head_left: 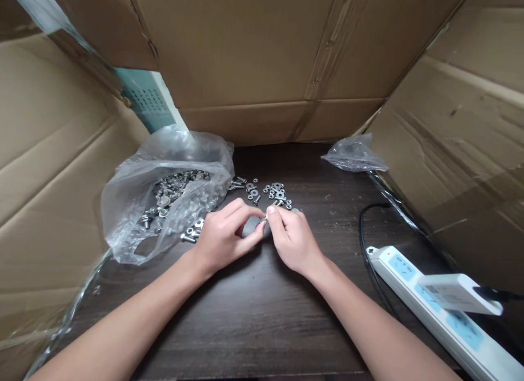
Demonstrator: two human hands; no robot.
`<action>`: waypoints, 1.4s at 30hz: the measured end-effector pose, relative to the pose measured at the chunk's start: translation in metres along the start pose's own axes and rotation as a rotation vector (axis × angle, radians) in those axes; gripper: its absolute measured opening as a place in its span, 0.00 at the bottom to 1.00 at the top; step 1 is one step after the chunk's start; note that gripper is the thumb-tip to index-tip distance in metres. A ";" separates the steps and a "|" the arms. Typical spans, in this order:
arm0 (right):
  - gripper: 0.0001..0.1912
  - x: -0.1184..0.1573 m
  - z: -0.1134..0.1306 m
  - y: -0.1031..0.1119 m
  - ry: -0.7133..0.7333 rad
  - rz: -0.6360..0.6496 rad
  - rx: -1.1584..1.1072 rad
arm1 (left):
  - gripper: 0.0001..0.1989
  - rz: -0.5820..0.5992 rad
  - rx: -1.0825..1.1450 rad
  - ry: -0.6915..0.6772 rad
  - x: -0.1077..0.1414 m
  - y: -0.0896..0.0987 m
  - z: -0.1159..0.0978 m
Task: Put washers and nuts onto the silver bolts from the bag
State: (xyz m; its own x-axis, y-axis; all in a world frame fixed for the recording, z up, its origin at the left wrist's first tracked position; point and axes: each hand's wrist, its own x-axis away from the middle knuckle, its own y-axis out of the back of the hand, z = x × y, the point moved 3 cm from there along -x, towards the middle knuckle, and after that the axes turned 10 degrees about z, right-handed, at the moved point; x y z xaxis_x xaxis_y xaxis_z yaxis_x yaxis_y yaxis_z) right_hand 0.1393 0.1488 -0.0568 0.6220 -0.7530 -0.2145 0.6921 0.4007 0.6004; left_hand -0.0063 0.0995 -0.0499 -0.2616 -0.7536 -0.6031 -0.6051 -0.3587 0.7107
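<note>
Over the middle of the dark table, my left hand (229,231) and my right hand (292,239) meet at the fingertips. Between them is a small shiny bolt (264,219), pinched by thumb and forefinger on both sides and mostly covered by the fingers. Whether a nut or washer is on it, I cannot tell. Just beyond the hands lie loose nuts (289,203), washers (254,193) and bolts (256,200). More bolts (188,238) lie to the left of my left hand.
An open clear plastic bag (135,179) holding many bolts (176,187) sits at the left. At the back right lies a small plastic bag (356,153). A white power strip (434,315) with a plugged-in adapter (454,293) and black cable (362,233) occupies the right. Cardboard walls (262,48) surround the table.
</note>
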 end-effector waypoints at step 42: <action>0.17 -0.002 -0.002 -0.003 -0.014 0.019 -0.048 | 0.06 0.066 0.002 0.061 0.001 -0.001 0.006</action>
State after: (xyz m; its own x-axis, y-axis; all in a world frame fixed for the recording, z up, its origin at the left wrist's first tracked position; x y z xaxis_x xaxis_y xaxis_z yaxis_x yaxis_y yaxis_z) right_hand 0.1368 0.1501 -0.0596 0.6304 -0.7521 -0.1920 0.6968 0.4394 0.5669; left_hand -0.0109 0.1022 -0.0537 -0.2546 -0.8077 -0.5318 -0.5893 -0.3064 0.7475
